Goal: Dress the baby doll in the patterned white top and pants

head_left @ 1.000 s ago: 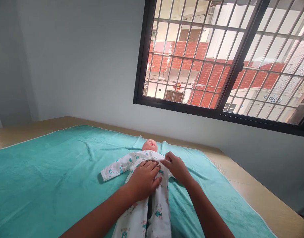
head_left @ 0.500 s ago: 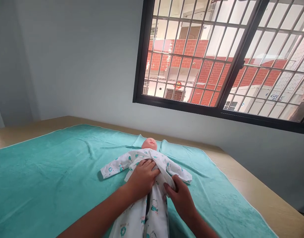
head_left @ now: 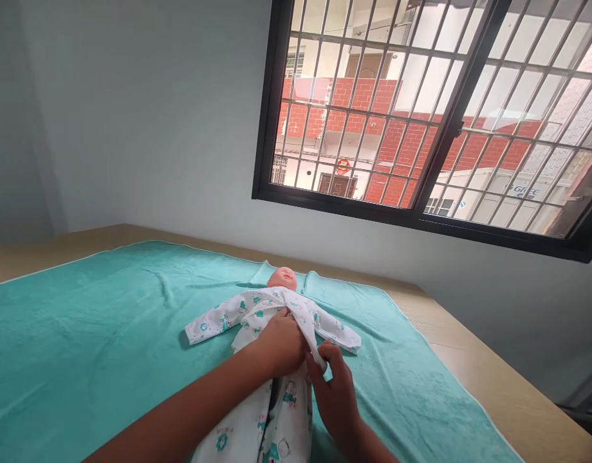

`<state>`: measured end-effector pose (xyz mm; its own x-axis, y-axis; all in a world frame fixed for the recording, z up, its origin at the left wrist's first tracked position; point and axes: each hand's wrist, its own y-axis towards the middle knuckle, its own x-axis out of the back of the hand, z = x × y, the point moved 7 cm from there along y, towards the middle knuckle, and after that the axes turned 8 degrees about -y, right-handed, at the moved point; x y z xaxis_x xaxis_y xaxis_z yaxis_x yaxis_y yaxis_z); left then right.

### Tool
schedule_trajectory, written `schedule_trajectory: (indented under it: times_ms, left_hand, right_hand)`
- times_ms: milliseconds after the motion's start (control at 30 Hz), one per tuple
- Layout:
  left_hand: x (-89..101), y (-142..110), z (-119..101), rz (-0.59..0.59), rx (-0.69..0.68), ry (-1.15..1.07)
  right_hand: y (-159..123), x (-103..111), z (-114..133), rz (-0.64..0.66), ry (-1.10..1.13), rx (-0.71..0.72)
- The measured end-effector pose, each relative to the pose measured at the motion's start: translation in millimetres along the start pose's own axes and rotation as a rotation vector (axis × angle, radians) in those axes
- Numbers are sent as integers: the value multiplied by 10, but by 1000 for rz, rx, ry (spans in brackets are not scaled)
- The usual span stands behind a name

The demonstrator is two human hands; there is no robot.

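Note:
A baby doll [head_left: 282, 278] lies on its back on a teal blanket [head_left: 93, 334], dressed in a white romper [head_left: 257, 315] with green animal prints. My left hand [head_left: 279, 344] rests on the doll's belly with its fingers curled onto the cloth. My right hand [head_left: 332, 386] sits just to the right and pinches the front edge of the romper. The romper's front is open below my hands. Both sleeves lie spread to the sides.
The blanket covers a light wooden platform [head_left: 493, 386] whose edge runs along the right. A grey wall [head_left: 132, 128] stands behind, with a black-framed barred window [head_left: 421, 116] above the doll.
My right hand has slid from the doll's chest down to its belly and taken hold of the romper's front edge. The left hand has stayed on the belly, its fingers more curled.

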<state>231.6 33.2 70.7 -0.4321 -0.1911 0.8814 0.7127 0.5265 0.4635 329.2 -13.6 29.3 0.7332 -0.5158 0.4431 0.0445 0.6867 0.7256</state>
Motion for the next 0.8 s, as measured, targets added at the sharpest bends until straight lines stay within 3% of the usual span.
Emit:
schedule_trajectory:
  times_ms: [100, 267, 367, 467, 533, 633, 800]
  left_hand:
    - [16, 35, 3, -49, 43, -5]
    - [105, -80, 11, -15, 60, -22]
    - [228, -342, 68, -52, 107, -56]
    - [371, -733, 239, -217, 238, -100]
    - [412, -1004, 397, -335, 386, -125]
    - [323, -1236, 496, -344, 506, -210]
    - [326, -1220, 364, -365, 464, -145]
  right_hand:
    - [-41, -60, 13, 38, -49, 32]
    - [-78, -194, 6, 268, -107, 134]
    - [-76, -135, 147, 284, -185, 312]
    - [-106, -59, 388, 233, -236, 505]
    - [-132, -47, 522, 214, -234, 559]
    - [-147, -61, 614, 201, -197, 546]
    - [-109, -108, 493, 227, -128, 426]
